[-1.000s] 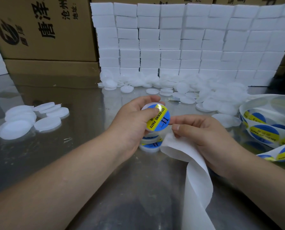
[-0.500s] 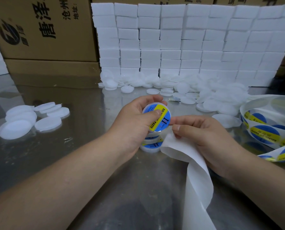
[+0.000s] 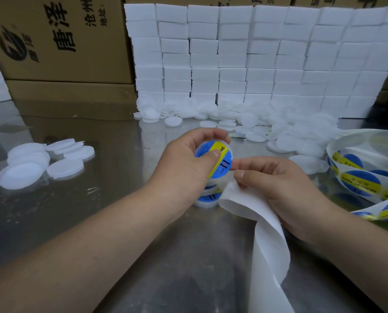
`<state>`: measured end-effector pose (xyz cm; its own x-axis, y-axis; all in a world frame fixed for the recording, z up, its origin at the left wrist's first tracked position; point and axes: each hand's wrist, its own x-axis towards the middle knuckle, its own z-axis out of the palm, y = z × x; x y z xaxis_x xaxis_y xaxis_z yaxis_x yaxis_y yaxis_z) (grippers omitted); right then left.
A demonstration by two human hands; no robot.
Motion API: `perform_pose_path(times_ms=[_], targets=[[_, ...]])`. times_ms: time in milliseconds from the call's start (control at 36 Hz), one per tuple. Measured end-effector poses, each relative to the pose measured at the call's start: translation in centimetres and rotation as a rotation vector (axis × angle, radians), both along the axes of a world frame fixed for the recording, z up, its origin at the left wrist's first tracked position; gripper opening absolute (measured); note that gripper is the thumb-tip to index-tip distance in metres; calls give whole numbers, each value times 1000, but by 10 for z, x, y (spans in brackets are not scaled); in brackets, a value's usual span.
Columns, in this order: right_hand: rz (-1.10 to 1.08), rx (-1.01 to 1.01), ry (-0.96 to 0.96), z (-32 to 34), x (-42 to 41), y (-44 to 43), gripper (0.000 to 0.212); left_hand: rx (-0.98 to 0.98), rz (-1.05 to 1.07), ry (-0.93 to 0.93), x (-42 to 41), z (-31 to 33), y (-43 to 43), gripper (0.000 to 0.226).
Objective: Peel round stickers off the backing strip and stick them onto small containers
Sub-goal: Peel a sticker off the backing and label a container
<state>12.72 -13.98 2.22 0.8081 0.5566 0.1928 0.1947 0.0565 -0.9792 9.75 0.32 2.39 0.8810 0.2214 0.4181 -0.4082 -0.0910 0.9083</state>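
While right hand [image 3: 281, 186] pinches backing strip [image 3: 268, 245], left hand [image 3: 180, 170] grips container [image 3: 223, 164], turned further.

One head cam only: wide-angle, pitched forward-down, close above left hand [image 3: 184, 168] and right hand [image 3: 285, 188], table [image 3: 111, 199] beyond.

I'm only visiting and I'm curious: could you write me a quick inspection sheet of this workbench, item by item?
Surface: shiny metal table, reflective.
Job's things: labelled container held up; stack of labelled ones on the table beneath it; bare backing strip trailing toward the camera; sticker roll at the right.
Clutter: loose white lids at the left; a bigger heap at the back.
Hands: left hand grips the container, thumb on its sticker; right hand pinches the backing strip.
Cables: nothing seen.
Surroundings: wall of white blocks; cardboard boxes behind.
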Motion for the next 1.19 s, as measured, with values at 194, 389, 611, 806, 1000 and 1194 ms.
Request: perform_pose_path(times_ms=[194,389,611,806,1000,1194], targets=[[-67,-8,-14,0,2,1,25,66,63,-99,-3,-1,-3,38],[-286,-143,-144,-4,9,-1,35,40,271,-231,-2,8,1,31],[-209,-161,-276,-6,4,2,33,288,153,-47,-1,-8,-7,29],[-238,-252,-370,-9,7,3,26,265,171,-45,3,-12,-9,26],[-312,-250,-396,-12,11,5,28,444,382,7,9,-10,-1,22],[-314,-118,-299,-14,16,3,22,645,485,329,36,-22,27,33]])
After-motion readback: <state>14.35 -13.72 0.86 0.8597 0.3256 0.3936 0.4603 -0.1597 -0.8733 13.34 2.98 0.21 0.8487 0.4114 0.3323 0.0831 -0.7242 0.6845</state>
